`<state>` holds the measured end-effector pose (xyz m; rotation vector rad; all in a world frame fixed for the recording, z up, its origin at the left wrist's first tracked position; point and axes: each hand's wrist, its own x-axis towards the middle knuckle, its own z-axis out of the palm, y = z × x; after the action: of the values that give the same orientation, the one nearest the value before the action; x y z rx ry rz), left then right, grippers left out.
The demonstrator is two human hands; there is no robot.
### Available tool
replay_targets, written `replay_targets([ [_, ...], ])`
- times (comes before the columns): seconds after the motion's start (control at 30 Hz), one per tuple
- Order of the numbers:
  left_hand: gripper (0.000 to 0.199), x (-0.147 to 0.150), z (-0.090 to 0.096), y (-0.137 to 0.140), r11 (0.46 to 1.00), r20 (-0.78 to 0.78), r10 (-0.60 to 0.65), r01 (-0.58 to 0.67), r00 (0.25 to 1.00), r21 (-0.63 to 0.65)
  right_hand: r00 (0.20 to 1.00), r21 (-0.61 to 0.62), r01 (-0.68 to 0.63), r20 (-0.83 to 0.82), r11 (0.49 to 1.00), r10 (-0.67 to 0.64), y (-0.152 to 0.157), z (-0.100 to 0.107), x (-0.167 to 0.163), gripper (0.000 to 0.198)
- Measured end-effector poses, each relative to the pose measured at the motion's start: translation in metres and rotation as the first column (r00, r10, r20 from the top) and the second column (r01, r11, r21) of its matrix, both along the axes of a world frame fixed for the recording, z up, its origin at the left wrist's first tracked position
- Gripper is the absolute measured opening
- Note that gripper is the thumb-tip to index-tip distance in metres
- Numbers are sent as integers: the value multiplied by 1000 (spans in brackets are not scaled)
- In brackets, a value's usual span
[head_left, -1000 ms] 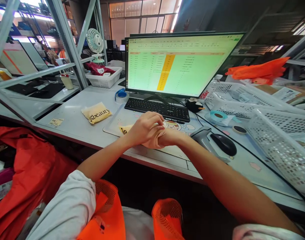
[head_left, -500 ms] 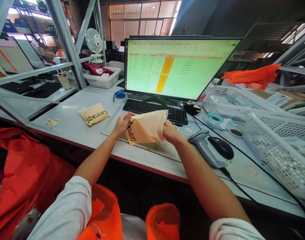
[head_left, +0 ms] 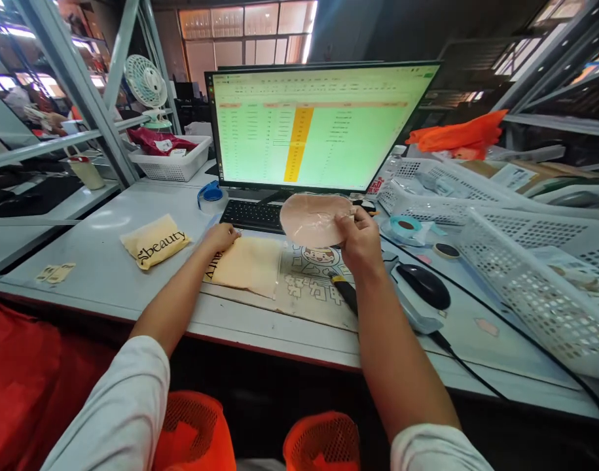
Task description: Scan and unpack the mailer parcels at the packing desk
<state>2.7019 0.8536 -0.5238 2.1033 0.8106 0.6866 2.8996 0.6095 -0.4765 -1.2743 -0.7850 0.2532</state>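
Note:
Pinched in my right hand (head_left: 361, 239) is a flat, oval, pinkish-beige pad (head_left: 311, 222) with a shiny, film-like surface, raised in front of the keyboard. My left hand (head_left: 220, 239) has its fingers curled at the upper left edge of a cream plastic mailer bag (head_left: 253, 268). That bag lies flat on the desk mat, its black lettering partly covered by my hand. Further left lies another cream bag (head_left: 156, 242), plump and printed "beauty". Below my right hand a black-and-yellow tool (head_left: 343, 291) lies on the mat, partly hidden by my forearm.
Behind my hands stand a black keyboard (head_left: 253, 216) and a lit monitor (head_left: 319, 131). To the right are a black mouse (head_left: 423, 286), a grey scanner (head_left: 412, 311), a tape roll (head_left: 406, 227) and white baskets (head_left: 539, 261). Blue tape (head_left: 211, 193) and small labels (head_left: 56, 272) lie left.
My right hand has come out of the cream bag with the oval pad and risen. The bag, held up between both hands before, now lies on the mat. The view has shifted right.

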Motion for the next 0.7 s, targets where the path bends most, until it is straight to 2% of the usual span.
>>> replay_targets([
  [0.07, 32, 3, 6, -17, 996, 118, -18, 7, 993, 94, 1000, -41, 15, 4, 999, -15, -3, -6, -7, 39],
  [0.1, 36, 3, 9, -28, 990, 213, -73, 45, 974, 136, 1000, -81, 20, 21, 996, -18, -3, -8, -13, 38],
  [0.17, 51, -1, 16, -52, 966, 364, -248, 201, 898, 162, 995, -176, 4, 103, 984, 15, -3, -11, -24, 37],
  [0.2, 57, -3, 18, -63, 945, 381, -326, 298, 865, 134, 985, -225, -19, 160, 974, 56, -3, -12, -30, 36],
  [0.27, 59, -9, 20, -79, 881, 285, -461, 471, 841, 35, 949, -322, -88, 261, 943, 177, -2, -13, -39, 33],
  [0.37, 40, -15, 16, -90, 787, 72, -601, 605, 796, -119, 912, -390, -158, 295, 907, 286, -1, -14, -46, 32],
  [0.43, 36, -16, 12, -92, 771, 29, -615, 608, 788, -190, 920, -393, -181, 257, 901, 297, -1, -15, -48, 35],
  [0.5, 34, -16, 9, -94, 792, 51, -573, 568, 818, -221, 929, -397, -175, 236, 901, 284, -2, -16, -49, 40],
  [0.6, 31, -16, 9, -97, 821, 110, -523, 534, 845, -201, 932, -390, -149, 253, 908, 262, -3, -15, -52, 41],
  [0.7, 30, -17, 11, -99, 827, 135, -524, 541, 841, -157, 935, -364, -177, 229, 914, 272, -4, -13, -54, 38],
])
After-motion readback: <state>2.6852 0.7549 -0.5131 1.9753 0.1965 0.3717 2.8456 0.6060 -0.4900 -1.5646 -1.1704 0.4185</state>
